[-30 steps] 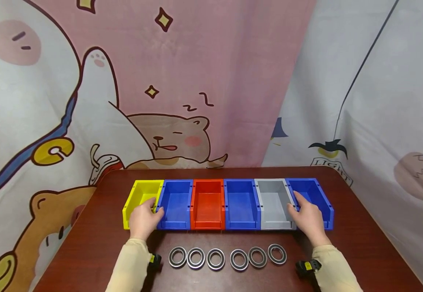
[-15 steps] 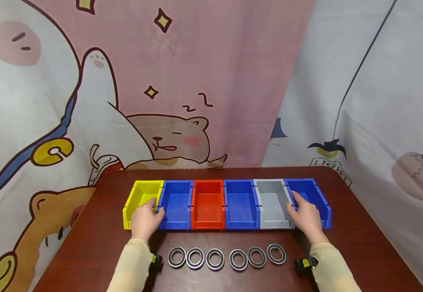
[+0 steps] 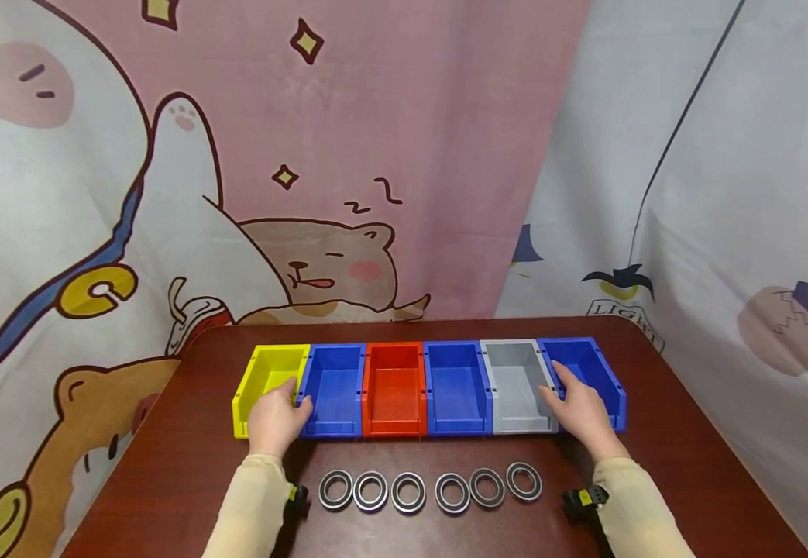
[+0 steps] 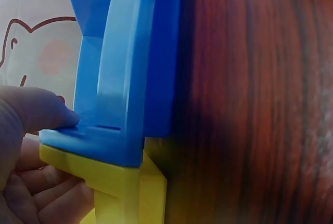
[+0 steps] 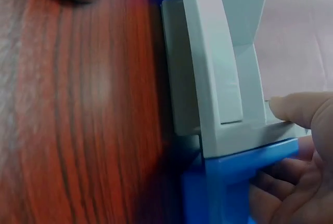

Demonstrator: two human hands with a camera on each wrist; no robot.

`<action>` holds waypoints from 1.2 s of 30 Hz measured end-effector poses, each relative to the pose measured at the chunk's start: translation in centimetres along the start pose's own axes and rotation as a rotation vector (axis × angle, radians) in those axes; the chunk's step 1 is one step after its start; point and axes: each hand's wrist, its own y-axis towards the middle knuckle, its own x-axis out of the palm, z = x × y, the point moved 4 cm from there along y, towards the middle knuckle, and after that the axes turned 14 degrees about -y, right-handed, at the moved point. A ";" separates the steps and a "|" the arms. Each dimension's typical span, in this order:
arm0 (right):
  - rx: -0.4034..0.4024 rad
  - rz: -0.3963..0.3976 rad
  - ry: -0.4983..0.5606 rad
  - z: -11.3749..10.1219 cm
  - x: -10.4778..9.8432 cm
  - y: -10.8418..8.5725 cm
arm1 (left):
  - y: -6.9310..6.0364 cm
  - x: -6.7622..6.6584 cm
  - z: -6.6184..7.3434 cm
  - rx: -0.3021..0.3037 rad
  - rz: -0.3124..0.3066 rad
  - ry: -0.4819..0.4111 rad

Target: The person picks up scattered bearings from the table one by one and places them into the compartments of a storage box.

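A row of plastic storage bins stands side by side in the head view. From left they are a yellow bin [image 3: 250,387], a blue bin [image 3: 334,395], a red bin [image 3: 395,391], another blue bin [image 3: 456,391], a grey bin [image 3: 517,391] and a right-end blue bin [image 3: 595,372]. My left hand [image 3: 276,418] pinches the adjoining walls of the yellow bin and its blue neighbour, thumb inside the blue one [image 4: 138,78]. My right hand [image 3: 585,415] does likewise at the grey [image 5: 223,68] and right-end blue [image 5: 234,182] walls, thumb on the grey side.
Several metal ball bearings [image 3: 408,510] lie in a line on the dark red-brown wooden table [image 3: 390,539], in front of the bins and between the forearms. A cartoon-printed curtain [image 3: 445,155] hangs behind the table.
Both hands keep their grips. The head view has shifted slightly, and the right end of the bin row appears a little farther left and back. The bearings show no clear movement of their own.
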 end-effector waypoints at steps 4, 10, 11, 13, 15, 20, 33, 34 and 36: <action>-0.043 0.027 -0.024 -0.4 -0.9 -0.8 | 0.0 0.0 0.1 -0.010 -0.011 0.021; -0.124 0.094 -0.012 -1.3 -2.8 -2.4 | 0.0 0.0 0.2 -0.012 -0.028 0.023; -0.140 0.100 -0.008 -1.4 -3.0 -2.6 | 0.0 0.0 0.2 -0.012 -0.031 0.024; -0.165 0.104 -0.004 -1.7 -3.4 -3.1 | 0.0 0.0 0.1 -0.013 -0.036 0.029; -0.190 0.116 -0.002 -1.9 -3.7 -3.5 | 0.0 0.0 0.1 -0.015 -0.044 0.034; -0.264 0.164 -0.018 -2.4 -4.1 -4.5 | 0.2 0.1 0.1 -0.019 -0.058 0.038; -0.529 0.225 -0.043 -3.9 -2.5 -7.7 | 0.3 0.2 0.0 -0.015 -0.056 0.034; -0.548 0.229 -0.056 -4.0 -2.3 -7.9 | 0.3 0.1 0.0 -0.014 -0.056 0.033; -0.580 0.243 -0.087 -4.1 -2.0 -8.2 | 0.3 0.1 0.0 -0.009 -0.055 0.034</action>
